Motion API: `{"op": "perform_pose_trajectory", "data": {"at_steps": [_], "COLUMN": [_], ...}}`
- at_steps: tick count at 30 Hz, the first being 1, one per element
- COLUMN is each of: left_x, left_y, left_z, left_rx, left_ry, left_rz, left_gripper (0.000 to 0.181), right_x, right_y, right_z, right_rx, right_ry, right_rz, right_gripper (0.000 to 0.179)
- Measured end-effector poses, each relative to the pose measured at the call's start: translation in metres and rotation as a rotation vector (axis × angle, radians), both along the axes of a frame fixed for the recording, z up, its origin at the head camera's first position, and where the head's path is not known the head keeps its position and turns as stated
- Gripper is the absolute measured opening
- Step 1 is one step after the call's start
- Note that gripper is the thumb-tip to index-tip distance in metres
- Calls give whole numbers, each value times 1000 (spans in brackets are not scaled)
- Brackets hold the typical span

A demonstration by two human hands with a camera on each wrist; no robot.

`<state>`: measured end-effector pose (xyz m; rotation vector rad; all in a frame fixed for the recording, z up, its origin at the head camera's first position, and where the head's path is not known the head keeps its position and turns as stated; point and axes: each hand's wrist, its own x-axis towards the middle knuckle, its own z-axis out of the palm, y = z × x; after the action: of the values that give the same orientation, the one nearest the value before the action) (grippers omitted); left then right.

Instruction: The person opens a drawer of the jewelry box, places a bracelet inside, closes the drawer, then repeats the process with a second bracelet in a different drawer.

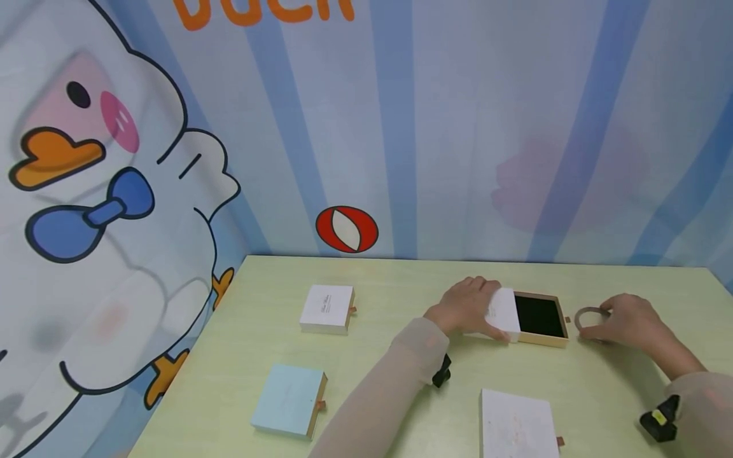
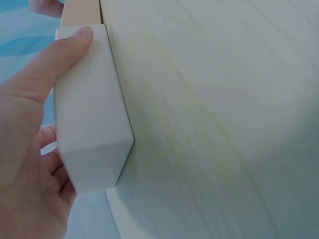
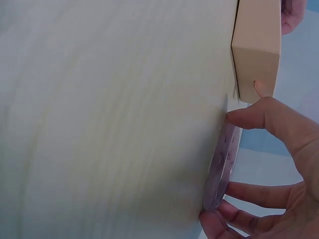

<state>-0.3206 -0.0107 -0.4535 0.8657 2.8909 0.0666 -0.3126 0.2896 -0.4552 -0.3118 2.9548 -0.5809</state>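
In the head view my left hand (image 1: 465, 310) grips the white sleeve (image 1: 505, 313) of a drawer box, thumb along the near side and fingers on the far side. The tan drawer (image 1: 544, 341) sticks out to the right, showing a black lining (image 1: 539, 316) and a small brown tab at its end. Just right of the tab, my right hand (image 1: 630, 321) holds a ring-shaped bangle (image 1: 578, 320) by its rim. The right wrist view shows the purplish, shiny bangle (image 3: 219, 169) between thumb and fingers, low over the table, near the drawer's end (image 3: 254, 69).
A small white box (image 1: 326, 308) sits at the back left of the pale table (image 1: 401, 407), with a light blue box (image 1: 289, 397) nearer the front. Another white box (image 1: 518, 423) lies at the front, between the forearms. A printed cartoon backdrop (image 1: 446, 127) rises behind the table.
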Motion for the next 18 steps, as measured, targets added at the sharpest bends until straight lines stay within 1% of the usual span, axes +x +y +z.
{"op": "perform_pose_trajectory", "data": {"at_steps": [6,10,13,18], "left_x": [-1,-1,-1,1], "left_y": [1,1,1,1], "left_z": [-1,-1,0,1], "left_rx": [1,-5,-7,-4], "left_ry": [5,5,5,2], "left_rz": [-3,-4,-7,-3], "left_gripper": [104,104,104,104], "right_x": [0,1,3,5], "right_y": [2,2,2,2], "right_z": [-1,-1,1,8], "right_rx": [-4,-5,-1,6], "right_ry": [-1,18,29,19], "right_rz": [-9,-19,-19,-18], "right_gripper": [77,79,77,73]}}
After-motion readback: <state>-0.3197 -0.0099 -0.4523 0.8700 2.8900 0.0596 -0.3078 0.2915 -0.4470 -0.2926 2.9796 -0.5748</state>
